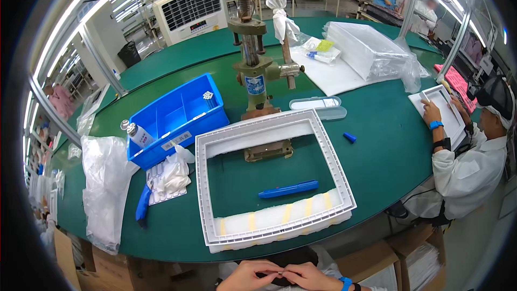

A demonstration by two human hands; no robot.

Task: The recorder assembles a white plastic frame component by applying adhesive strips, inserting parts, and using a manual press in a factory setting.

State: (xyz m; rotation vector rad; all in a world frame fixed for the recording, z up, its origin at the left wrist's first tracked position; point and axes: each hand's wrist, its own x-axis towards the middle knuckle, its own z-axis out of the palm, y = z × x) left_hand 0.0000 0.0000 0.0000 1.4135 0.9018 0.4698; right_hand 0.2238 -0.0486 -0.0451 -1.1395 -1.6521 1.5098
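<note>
Just off the table's front edge, my left hand (250, 276) and my right hand (308, 276) meet, thumbs and fingertips pinched together. Something tiny seems to sit between them, too small to make out. Beyond them a white plastic frame (202, 194) lies on the green table, its near side resting on a white foam strip (291, 213) with yellow tape bands. Through the frame's opening a blue marker pen (288, 189) shows on the table. A small blue pen cap (349, 137) lies to the right of the frame.
A hand press (252, 64) stands behind the frame, its base reaching into the opening. On the left are a blue divided bin (177, 109), blue-handled cutters (143, 205) and a plastic bag (105, 188). A clear case (318, 106) lies behind. A co-worker (468, 167) sits at right.
</note>
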